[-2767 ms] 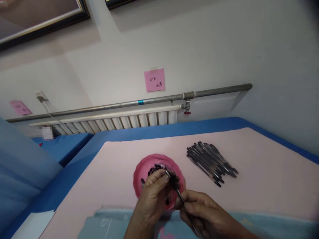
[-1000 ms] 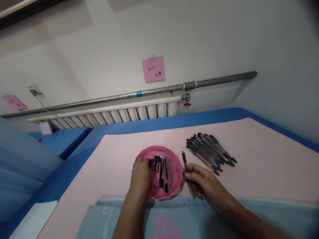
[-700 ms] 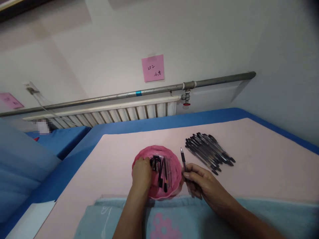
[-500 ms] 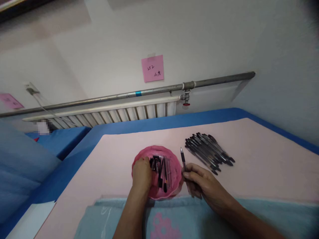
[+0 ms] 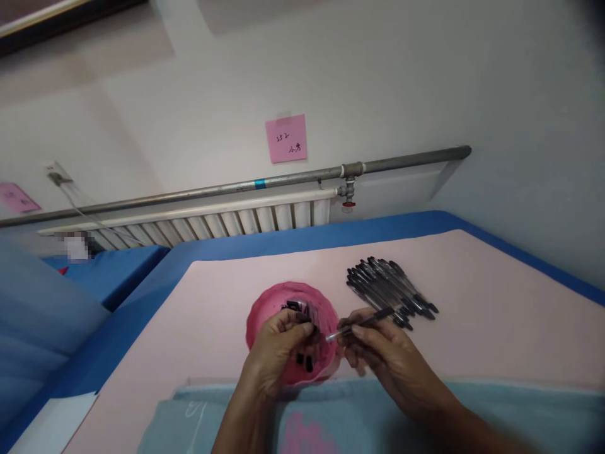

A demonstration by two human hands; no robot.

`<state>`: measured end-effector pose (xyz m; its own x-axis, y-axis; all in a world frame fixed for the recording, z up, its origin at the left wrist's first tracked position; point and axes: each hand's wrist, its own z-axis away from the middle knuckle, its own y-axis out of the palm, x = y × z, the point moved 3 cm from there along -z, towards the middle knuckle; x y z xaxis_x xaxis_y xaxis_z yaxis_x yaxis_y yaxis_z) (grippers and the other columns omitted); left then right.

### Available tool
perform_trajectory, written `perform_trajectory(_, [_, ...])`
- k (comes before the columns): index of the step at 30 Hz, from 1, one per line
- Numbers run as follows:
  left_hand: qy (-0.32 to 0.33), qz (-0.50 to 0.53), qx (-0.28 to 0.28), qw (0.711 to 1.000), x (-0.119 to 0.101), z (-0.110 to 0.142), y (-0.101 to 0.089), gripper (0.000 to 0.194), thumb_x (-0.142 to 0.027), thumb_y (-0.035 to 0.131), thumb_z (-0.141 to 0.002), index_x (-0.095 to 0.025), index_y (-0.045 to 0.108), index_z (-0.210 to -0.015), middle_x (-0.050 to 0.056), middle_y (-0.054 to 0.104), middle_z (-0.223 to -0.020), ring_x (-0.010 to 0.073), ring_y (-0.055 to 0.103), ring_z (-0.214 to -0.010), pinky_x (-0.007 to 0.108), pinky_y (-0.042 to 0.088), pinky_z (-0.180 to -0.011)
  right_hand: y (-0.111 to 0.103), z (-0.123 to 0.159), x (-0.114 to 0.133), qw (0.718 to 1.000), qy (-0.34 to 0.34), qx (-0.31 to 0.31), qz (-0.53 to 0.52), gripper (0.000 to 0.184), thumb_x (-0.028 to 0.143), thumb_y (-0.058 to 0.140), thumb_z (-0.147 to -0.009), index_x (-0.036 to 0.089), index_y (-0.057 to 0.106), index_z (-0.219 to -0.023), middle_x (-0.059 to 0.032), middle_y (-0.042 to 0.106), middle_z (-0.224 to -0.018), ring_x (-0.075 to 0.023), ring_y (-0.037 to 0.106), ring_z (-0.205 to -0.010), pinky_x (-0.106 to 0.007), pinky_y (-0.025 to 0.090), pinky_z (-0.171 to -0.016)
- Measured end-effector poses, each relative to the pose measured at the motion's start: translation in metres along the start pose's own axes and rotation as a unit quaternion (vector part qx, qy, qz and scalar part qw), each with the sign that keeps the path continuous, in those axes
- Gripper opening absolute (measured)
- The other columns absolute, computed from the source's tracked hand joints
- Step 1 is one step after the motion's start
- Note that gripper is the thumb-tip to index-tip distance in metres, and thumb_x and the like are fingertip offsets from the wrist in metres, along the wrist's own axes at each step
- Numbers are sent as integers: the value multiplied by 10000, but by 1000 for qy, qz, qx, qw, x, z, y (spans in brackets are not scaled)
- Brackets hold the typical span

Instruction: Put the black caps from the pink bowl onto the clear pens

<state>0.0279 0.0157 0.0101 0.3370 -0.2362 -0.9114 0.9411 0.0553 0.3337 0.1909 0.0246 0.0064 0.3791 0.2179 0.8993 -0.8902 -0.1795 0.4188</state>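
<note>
My right hand [image 5: 385,353] is closed around a pen [image 5: 373,319] with a clear barrel and black grip. The pen lies slanted, its clear end pointing left toward my other hand. Above the pink basket [image 5: 258,306], my left hand [image 5: 276,347] pinches a small black pen part [image 5: 312,328], mostly hidden by the fingers. A small gap separates it from the pen. Inside the basket are loose black pen parts [image 5: 295,306] and clear tubes, partly covered by my left hand. Past my right hand, a pile of black-and-clear pens [image 5: 385,284] lies side by side.
A pale pink sheet [image 5: 222,290] covers the blue-edged table [image 5: 302,243]. Light blue cloth [image 5: 227,416] lies along the near side. White paper [image 5: 63,419] is at the lower left. A radiator [image 5: 236,217] and pipe run along the wall behind.
My left hand has come up from the basket with a small black part between its fingers. My right hand has turned the pen from near upright to slanted, its clear end now facing left.
</note>
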Motion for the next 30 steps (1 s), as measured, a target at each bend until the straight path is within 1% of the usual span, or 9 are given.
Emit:
perform_trajectory(2, [-25, 43, 19, 999, 5, 3, 9, 211, -228, 716, -639, -133, 565, -751, 15, 620, -635, 104, 562, -532, 212, 428, -517, 1, 1, 3, 999, -34, 0, -13, 231, 317, 677, -684, 187, 557, -832, -12, 647, -655, -136, 565, -502, -237, 388, -436])
perform_trajectory(4, [-40, 80, 26, 996, 9, 5, 15, 211, -233, 717, -652, -136, 547, -732, 25, 629, -635, 102, 573, -537, 204, 436, -515, 1, 3, 5, 998, -63, -1, -18, 220, 315, 680, -695, 187, 571, -836, -10, 649, -667, -132, 569, -507, -230, 387, -433])
perform_trajectory(7, [-57, 127, 11, 990, 11, 5, 19, 230, -237, 728, -651, -142, 531, -724, 28, 641, -653, 94, 586, -546, 198, 461, -530, 2, 4, 7, 997, -74, -5, -32, 206, 307, 690, -695, 188, 583, -824, -11, 656, -674, -130, 572, -511, -232, 411, -446])
perform_trajectory(11, [-77, 160, -12, 984, 12, 6, 22, 265, -216, 759, -613, -148, 520, -705, 18, 642, -632, 110, 612, -562, 213, 496, -543, 0, 4, 6, 995, -79, -4, -55, 201, 305, 710, -682, 203, 595, -811, -10, 670, -729, -134, 583, -547, -249, 456, -485])
perform_trajectory(16, [-80, 174, -9, 981, 13, 7, 26, 250, -202, 762, -606, -142, 538, -700, 4, 637, -604, 99, 600, -519, 208, 501, -517, -5, 2, 2, 994, -111, 1, -15, 165, 305, 665, -744, 207, 596, -858, -23, 679, -793, -141, 601, -588, -244, 450, -495])
perform_trajectory(19, [-84, 164, 0, 983, 13, 7, 25, 237, -194, 757, -612, -132, 559, -727, 20, 652, -615, 102, 602, -513, 208, 499, -509, -7, 2, 2, 991, -131, 8, 18, 162, 298, 639, -772, 205, 593, -896, -30, 681, -800, -138, 597, -581, -249, 447, -499])
perform_trajectory(22, [-94, 143, 6, 985, 13, 6, 22, 229, -174, 749, -616, -122, 574, -754, 42, 669, -643, 109, 614, -536, 198, 490, -503, -8, 2, 3, 990, -138, 19, 28, 150, 280, 620, -791, 204, 591, -918, -28, 682, -785, -131, 590, -578, -256, 456, -523])
perform_trajectory(26, [-98, 141, 17, 985, 11, 6, 19, 215, -163, 741, -620, -131, 559, -729, 49, 677, -672, 119, 626, -573, 200, 485, -515, -8, 2, 5, 988, -140, 44, 47, 157, 291, 610, -796, 196, 597, -919, -28, 668, -749, -134, 585, -587, -254, 452, -515])
perform_trajectory(30, [-97, 137, 29, 985, 10, 8, 20, 210, -174, 735, -628, -133, 546, -710, 48, 672, -659, 115, 616, -548, 201, 472, -505, -7, 4, 10, 985, -144, 29, 93, 202, 332, 637, -763, 182, 611, -895, -36, 651, -734, -148, 586, -599, -259, 455, -500])
